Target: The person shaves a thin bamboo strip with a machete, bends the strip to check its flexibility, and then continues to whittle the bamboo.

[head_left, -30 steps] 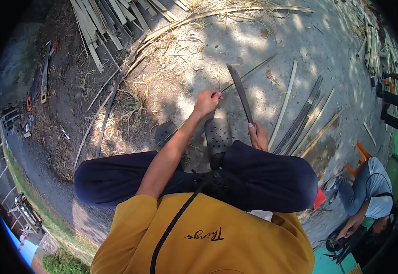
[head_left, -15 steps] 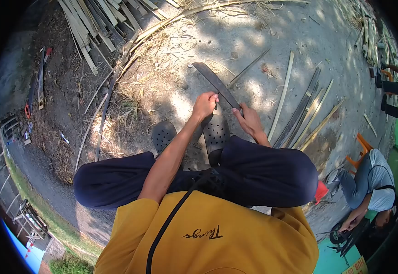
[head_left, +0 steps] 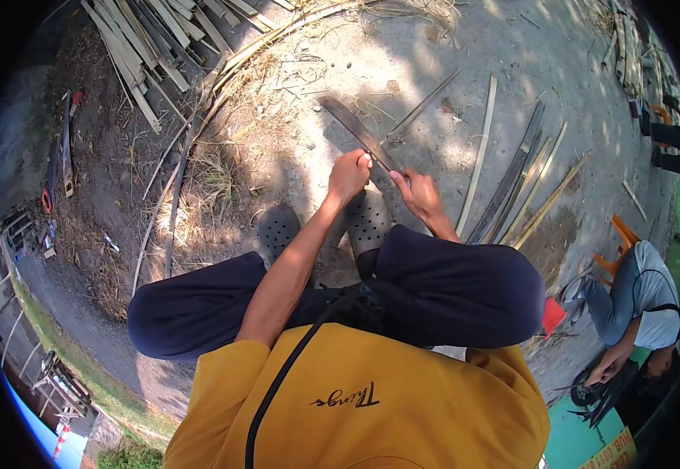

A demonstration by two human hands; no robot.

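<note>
A long dark blade [head_left: 351, 123] with a curved tip slants over the ground in front of my feet, its tip pointing up and left. My right hand [head_left: 420, 195] is closed on the lower right end of this blade, the thumb on top. Beside the blade's lower edge, my left hand [head_left: 350, 175] is closed in a fist, thumb side up. What it grips, if anything, is too small to make out. Both hands are above the grey clog [head_left: 369, 223] on my right foot.
Split strips [head_left: 543, 184] lie on the right, and a large pile of strips [head_left: 133, 47] at the upper left. A saw [head_left: 67, 156] lies far left. A person [head_left: 644, 289] sits at the right near an orange chair [head_left: 619, 238]; another person's legs [head_left: 677, 148] show above.
The blade and my right hand have shifted slightly left and up. My left hand has risen a little and is closer to the blade. The seated person's arm has moved slightly.
</note>
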